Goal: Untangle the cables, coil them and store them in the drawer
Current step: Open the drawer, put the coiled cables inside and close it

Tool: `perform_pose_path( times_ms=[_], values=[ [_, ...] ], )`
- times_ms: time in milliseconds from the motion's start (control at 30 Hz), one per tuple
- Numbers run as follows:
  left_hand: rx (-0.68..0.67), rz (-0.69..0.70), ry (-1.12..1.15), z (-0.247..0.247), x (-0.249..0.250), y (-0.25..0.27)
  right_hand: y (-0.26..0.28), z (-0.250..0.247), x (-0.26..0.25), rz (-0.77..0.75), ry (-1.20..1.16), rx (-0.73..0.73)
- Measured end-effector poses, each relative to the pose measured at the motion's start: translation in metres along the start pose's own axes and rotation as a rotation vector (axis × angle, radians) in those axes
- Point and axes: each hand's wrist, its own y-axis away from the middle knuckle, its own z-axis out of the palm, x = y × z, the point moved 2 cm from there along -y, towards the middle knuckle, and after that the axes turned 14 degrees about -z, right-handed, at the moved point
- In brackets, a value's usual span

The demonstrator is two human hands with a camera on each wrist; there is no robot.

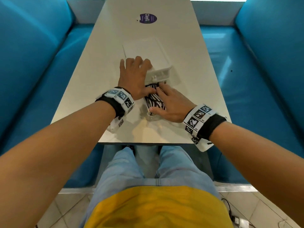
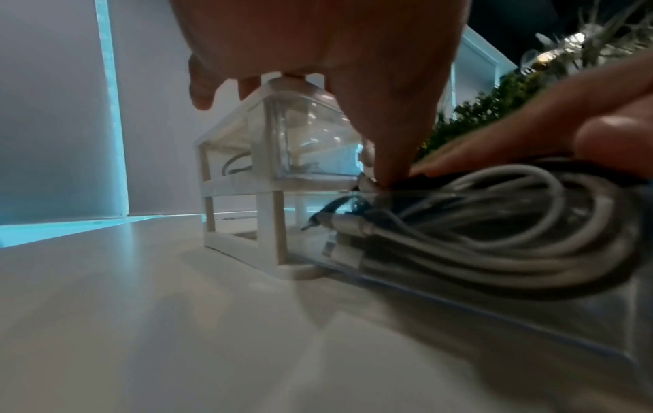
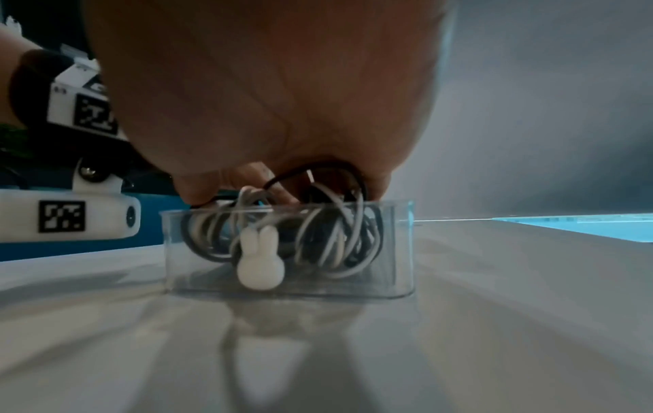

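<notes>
A small white two-tier drawer unit [image 1: 158, 74] stands mid-table. Its lower clear drawer [image 1: 151, 118] is pulled out toward me and holds coiled white and black cables [image 1: 153, 100]. My left hand [image 1: 133, 74] lies spread over the unit's top, and its thumb [image 2: 388, 139] presses down on the cables [image 2: 494, 237] at the drawer mouth. My right hand [image 1: 167, 101] lies flat on the coils and pushes them down into the drawer. In the right wrist view the cables [image 3: 318, 232] bulge above the clear front wall [image 3: 388, 251], which carries a white rabbit-shaped knob [image 3: 259, 262].
The upper clear drawer [image 2: 310, 145] is pushed in. A purple sticker [image 1: 148, 18] sits at the far end of the pale table [image 1: 189, 129]. Blue bench seats [image 1: 41, 63] flank the table on both sides. The table's near edge [image 1: 143, 143] is just above my knees.
</notes>
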Motion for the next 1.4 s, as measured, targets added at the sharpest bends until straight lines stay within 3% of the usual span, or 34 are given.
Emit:
perform_pose_path(
  times_ms=[200, 467, 667, 933, 1100, 1267, 1400],
  values=[
    [0.021, -0.046, 0.066, -0.006, 0.004, -0.005, -0.008, 0.016, 0.001, 0.054, 0.059, -0.075],
    [0.064, -0.055, -0.009, 0.005, 0.013, -0.002, -0.005, 0.020, 0.002, 0.034, 0.052, -0.011],
    [0.122, -0.066, 0.058, 0.011, 0.008, 0.003, -0.004, 0.022, -0.003, 0.012, 0.065, 0.041],
    [0.007, -0.105, -0.090, 0.011, 0.010, 0.001, 0.000, 0.012, -0.009, -0.077, -0.012, 0.082],
    [0.023, -0.046, -0.095, 0.011, 0.004, 0.001, 0.009, 0.017, -0.007, -0.158, 0.101, -0.055],
    [0.087, 0.082, 0.035, 0.012, -0.009, 0.001, 0.003, 0.026, 0.005, -0.212, 0.218, -0.104],
    [0.015, 0.108, 0.122, 0.008, -0.015, 0.002, -0.008, 0.025, 0.012, -0.221, 0.248, -0.097]
  ],
)
